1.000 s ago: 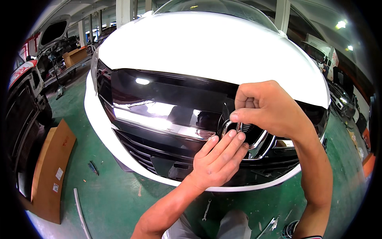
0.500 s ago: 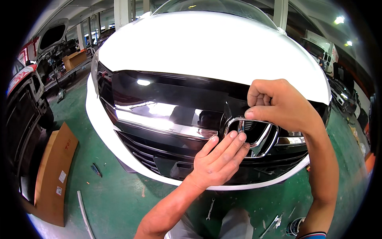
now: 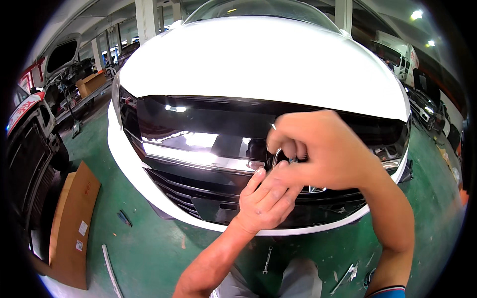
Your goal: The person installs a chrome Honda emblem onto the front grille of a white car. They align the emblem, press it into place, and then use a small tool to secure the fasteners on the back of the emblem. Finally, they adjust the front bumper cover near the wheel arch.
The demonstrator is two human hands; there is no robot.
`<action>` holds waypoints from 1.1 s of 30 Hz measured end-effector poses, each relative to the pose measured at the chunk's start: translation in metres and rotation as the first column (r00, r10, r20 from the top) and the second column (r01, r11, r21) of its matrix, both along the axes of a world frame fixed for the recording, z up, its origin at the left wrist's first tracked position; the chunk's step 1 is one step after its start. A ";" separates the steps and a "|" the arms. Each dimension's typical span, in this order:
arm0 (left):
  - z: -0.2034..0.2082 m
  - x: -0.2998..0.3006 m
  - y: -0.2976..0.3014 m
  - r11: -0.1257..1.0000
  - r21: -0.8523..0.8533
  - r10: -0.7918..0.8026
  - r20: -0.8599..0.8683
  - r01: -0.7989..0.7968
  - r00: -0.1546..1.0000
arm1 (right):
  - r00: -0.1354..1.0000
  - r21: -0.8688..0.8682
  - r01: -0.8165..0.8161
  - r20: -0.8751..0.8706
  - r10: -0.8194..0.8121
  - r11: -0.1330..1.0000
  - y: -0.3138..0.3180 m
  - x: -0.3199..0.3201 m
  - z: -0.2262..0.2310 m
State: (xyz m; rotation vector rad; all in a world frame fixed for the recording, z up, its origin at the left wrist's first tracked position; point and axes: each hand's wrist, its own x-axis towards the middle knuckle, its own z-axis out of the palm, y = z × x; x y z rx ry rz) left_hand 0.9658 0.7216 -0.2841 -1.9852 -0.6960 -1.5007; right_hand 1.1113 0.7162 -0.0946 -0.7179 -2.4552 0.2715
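Chrome is showing in slivers where a badge (image 3: 277, 155) is sitting in the black grille (image 3: 213, 119) of a white car (image 3: 248, 59), mostly disappearing behind a person's right hand (image 3: 325, 156). Its outline is vanishing under that hand, so its long axis cannot be read; bright edges are appearing only to the left of the hand and beneath it. From the left hand (image 3: 266, 201), the badge is lying just ahead, up and to the right; from this viewpoint the right hand is covering it directly.

The left hand is reaching toward it with fingers extending nearly side by side, some tips passing out of sight behind the right hand. Judging by that overlap, the left is lying nearer the grille, while the right is standing closer to the viewer. Blurring, the right hand is curling its fingers inward; whether it is pinching anything, or touching the left, cannot be told.

Running across from the left, a chrome strip (image 3: 198, 155) is ending just beside the left hand's outermost fingertip. Below, a wrench (image 3: 269, 260) is lying on the green floor (image 3: 154, 258), while pliers (image 3: 124, 218) and a cardboard box (image 3: 74, 208) are resting farther left.
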 end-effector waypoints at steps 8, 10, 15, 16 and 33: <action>0.005 0.002 -0.005 0.990 0.061 0.131 -0.048 -0.128 0.990 | 0.868 0.424 0.390 -0.465 -0.173 0.817 -0.004 0.087 -0.049; 0.007 0.007 -0.003 0.989 0.083 0.127 -0.038 -0.124 0.991 | 0.904 0.522 0.357 -0.402 -0.146 0.774 -0.004 0.093 -0.052; 0.002 0.008 0.000 0.986 0.105 0.134 -0.044 -0.128 0.990 | 0.964 0.577 0.231 -0.246 -0.103 0.783 0.006 0.078 -0.039; 0.001 0.009 0.000 0.986 0.108 0.132 -0.040 -0.127 0.990 | 0.976 0.593 0.210 -0.168 -0.136 0.777 0.006 0.078 -0.033; 0.000 0.006 -0.002 0.989 0.074 0.134 -0.045 -0.130 0.990 | 0.794 0.661 0.026 0.442 -0.417 0.750 0.002 0.030 0.041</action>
